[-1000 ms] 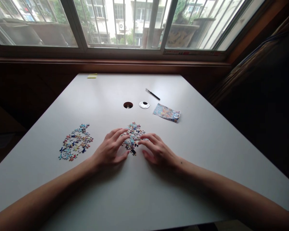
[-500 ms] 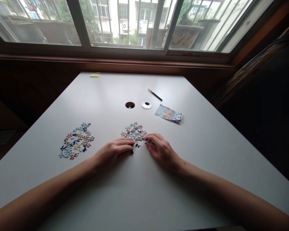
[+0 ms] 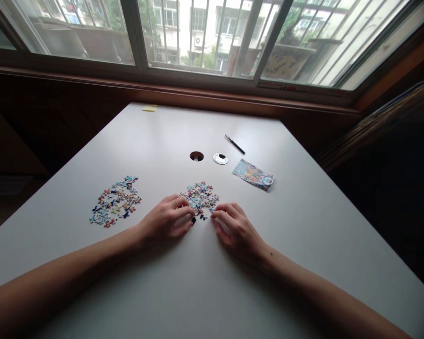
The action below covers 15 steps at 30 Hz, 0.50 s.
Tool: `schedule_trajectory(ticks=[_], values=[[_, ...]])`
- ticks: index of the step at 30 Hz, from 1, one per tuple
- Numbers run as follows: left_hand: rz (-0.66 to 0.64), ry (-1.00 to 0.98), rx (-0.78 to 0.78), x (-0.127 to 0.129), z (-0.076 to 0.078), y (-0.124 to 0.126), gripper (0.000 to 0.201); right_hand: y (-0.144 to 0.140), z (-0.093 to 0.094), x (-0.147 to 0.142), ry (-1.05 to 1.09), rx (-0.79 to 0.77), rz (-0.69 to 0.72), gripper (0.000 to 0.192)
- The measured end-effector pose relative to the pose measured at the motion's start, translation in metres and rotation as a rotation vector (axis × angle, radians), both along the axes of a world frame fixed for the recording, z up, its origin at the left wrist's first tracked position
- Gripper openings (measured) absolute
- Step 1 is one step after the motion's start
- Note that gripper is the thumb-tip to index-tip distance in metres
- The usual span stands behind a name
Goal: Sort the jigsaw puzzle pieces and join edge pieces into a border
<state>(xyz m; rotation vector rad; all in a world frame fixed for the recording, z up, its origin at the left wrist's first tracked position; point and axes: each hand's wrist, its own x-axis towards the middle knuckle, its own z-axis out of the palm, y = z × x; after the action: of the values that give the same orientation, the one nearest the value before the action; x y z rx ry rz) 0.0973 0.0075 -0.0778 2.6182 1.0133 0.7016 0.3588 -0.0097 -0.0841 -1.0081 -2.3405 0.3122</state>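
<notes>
My left hand [image 3: 167, 221] and right hand [image 3: 235, 228] rest curled at the near edge of the puzzle pile [image 3: 199, 195], mid-counter [image 3: 304, 221]. Fingertips hide the nearest pieces; whether either pinches one, I cannot tell.

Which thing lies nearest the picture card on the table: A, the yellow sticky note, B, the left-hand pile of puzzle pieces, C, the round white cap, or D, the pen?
C: the round white cap lies just left of the picture card, closer than the pen.
</notes>
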Motion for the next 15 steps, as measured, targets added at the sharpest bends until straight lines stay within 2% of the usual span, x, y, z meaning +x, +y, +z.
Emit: schedule_trajectory(ticks=[7,12,15], values=[[-0.022,0.005,-0.005,-0.0017,-0.0016,0.0026,0.019,-0.0007,0.0037,0.0007,-0.095,0.064,0.194,0.037],[-0.010,0.020,-0.017,-0.0019,-0.0024,0.0011,0.020,-0.0013,0.0036,0.0006,-0.116,0.084,0.161,0.040],[0.125,0.023,0.013,-0.0023,-0.0022,0.0012,0.010,-0.0011,0.0024,0.0007,-0.132,0.066,0.122,0.033]])
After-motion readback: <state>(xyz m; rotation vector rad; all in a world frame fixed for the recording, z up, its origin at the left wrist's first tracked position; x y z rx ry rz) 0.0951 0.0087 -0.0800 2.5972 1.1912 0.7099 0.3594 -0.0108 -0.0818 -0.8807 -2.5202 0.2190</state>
